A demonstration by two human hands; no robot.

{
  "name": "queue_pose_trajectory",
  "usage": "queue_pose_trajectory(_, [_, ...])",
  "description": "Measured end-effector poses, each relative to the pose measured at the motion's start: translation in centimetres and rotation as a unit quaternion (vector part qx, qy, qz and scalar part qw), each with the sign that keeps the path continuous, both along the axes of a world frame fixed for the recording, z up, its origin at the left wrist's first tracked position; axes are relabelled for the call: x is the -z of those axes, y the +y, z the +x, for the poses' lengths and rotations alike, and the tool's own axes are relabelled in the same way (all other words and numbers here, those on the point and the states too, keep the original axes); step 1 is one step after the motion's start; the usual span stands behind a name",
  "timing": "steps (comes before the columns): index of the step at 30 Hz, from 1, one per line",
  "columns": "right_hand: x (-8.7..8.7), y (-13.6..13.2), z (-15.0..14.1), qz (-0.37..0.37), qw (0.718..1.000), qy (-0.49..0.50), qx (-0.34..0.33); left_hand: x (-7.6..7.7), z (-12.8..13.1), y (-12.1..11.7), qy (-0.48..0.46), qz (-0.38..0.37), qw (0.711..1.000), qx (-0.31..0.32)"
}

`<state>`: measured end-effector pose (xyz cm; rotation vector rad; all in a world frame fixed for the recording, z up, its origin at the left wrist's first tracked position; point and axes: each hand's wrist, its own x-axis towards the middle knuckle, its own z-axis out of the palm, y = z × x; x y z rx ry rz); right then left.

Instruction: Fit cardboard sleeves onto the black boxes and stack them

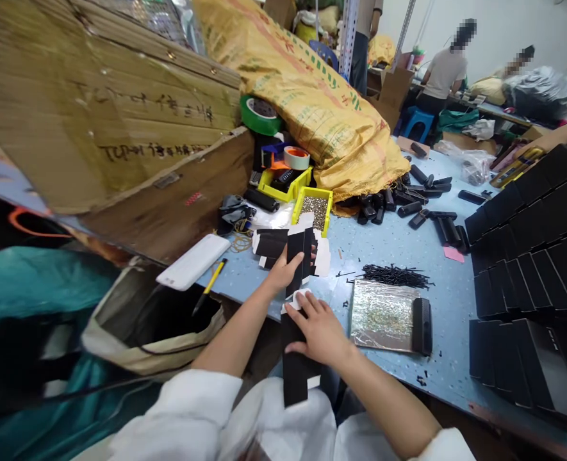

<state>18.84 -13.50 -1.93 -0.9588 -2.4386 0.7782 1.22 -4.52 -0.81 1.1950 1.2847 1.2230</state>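
Observation:
My left hand (286, 270) is closed around a black cardboard box blank (298, 242) with white flaps, its thumb on the near face. My right hand (322, 328) lies with stretched fingers on the lower black card (293, 378), by a white flap, above my lap. Whether the upper and lower black parts are one piece, I cannot tell. Beneath the left hand, more flat black-and-white box blanks (270, 243) lie on the blue table (345, 246). Just beyond them stands a yellow bin of small metal parts (314, 210).
At right are stacked black boxes (518, 256), a pile of black screws or pins (396, 275) and a film-wrapped pad (384, 314) beside a black device (422, 326). A large yellow sack (321, 109) and cardboard box (134, 102) stand behind. A white case (194, 261) overhangs the left edge. People are farther back.

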Motion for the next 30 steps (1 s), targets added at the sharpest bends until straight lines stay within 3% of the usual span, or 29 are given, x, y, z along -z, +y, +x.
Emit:
queue_pose_trajectory(2, [1.6,-0.9,-1.8,-0.022,0.999,-0.007,0.047,-0.4,-0.7,-0.7,-0.063,-0.015,0.998,-0.029])
queue_pose_trajectory(4, [2.6,-0.3,-2.2,-0.069,0.992,0.039,0.098,-2.0,-2.0,-1.7,-0.105,-0.010,0.993,-0.053])
queue_pose_trajectory(6, [2.7,1.7,-2.0,-0.125,0.974,0.124,0.146,-4.4,-3.6,-3.0,-0.164,0.007,0.984,-0.071])
queue_pose_trajectory(8, [2.4,4.4,-1.9,-0.157,0.938,0.212,0.225,-6.7,-4.5,-4.1,-0.226,0.019,0.972,-0.067])
queue_pose_trajectory(11, [1.7,7.6,-2.3,-0.120,0.897,0.262,0.334,-8.3,-3.8,-4.9,-0.265,-0.028,0.964,-0.018])
queue_pose_trajectory(13, [1.1,8.3,-2.1,-0.067,0.918,0.221,0.322,-7.7,-2.4,-5.0,-0.259,-0.105,0.960,0.024])
queue_pose_trajectory(16, [-0.6,7.1,0.2,0.008,0.942,0.165,0.291,-5.4,0.3,-5.6,-0.264,-0.203,0.940,0.078])
queue_pose_trajectory(19, [-3.2,4.8,3.4,0.088,0.937,0.173,0.289,-3.0,2.8,-7.2,-0.271,-0.249,0.920,0.137])
queue_pose_trajectory(23, [-5.5,2.0,6.0,0.171,0.960,0.118,0.187,-1.4,5.5,-9.1,-0.238,-0.273,0.912,0.195])
queue_pose_trajectory(26, [-6.0,0.3,7.9,0.132,0.974,0.092,0.158,-1.1,6.4,-9.6,-0.210,-0.181,0.926,0.258])
queue_pose_trajectory(28, [-6.0,-0.6,9.3,0.062,0.987,0.076,0.126,-1.3,6.3,-9.5,-0.134,-0.125,0.942,0.282])
queue_pose_trajectory(30, [-5.6,-1.2,10.3,-0.008,0.983,0.127,0.133,-1.9,6.0,-9.4,-0.029,-0.081,0.958,0.273])
